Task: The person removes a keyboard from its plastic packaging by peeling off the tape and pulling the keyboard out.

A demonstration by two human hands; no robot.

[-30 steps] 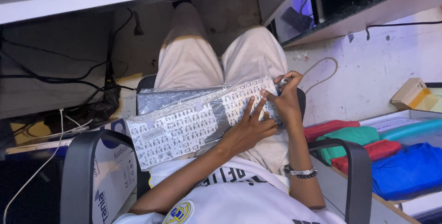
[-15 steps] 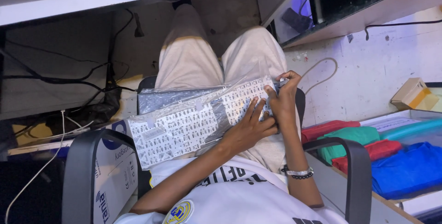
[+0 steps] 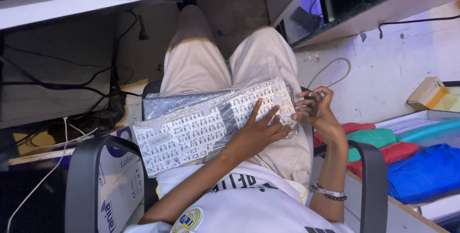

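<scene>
A keyboard point(image 3: 191, 132) in a clear plastic sleeve lies across my lap, slanting from lower left to upper right. A dark flat piece point(image 3: 182, 102) shows just behind it, inside the same wrap. My left hand point(image 3: 261, 130) lies flat on the keyboard's right part with the fingers spread. My right hand point(image 3: 316, 111) is at the keyboard's right end, its fingers curled around the edge of the keyboard and sleeve. A beaded bracelet point(image 3: 328, 193) sits on my right wrist.
I sit in a chair with grey armrests point(image 3: 86, 175) point(image 3: 371, 175). A white desk edge point(image 3: 62, 10) and dangling cables point(image 3: 86, 77) are ahead. A white box point(image 3: 117, 180) stands at my left. Folded red, green and blue cloths point(image 3: 417, 168) and a small cardboard box point(image 3: 431, 94) lie at right.
My right hand has shifted slightly down along the keyboard's right end. My left hand stays flat on the keys.
</scene>
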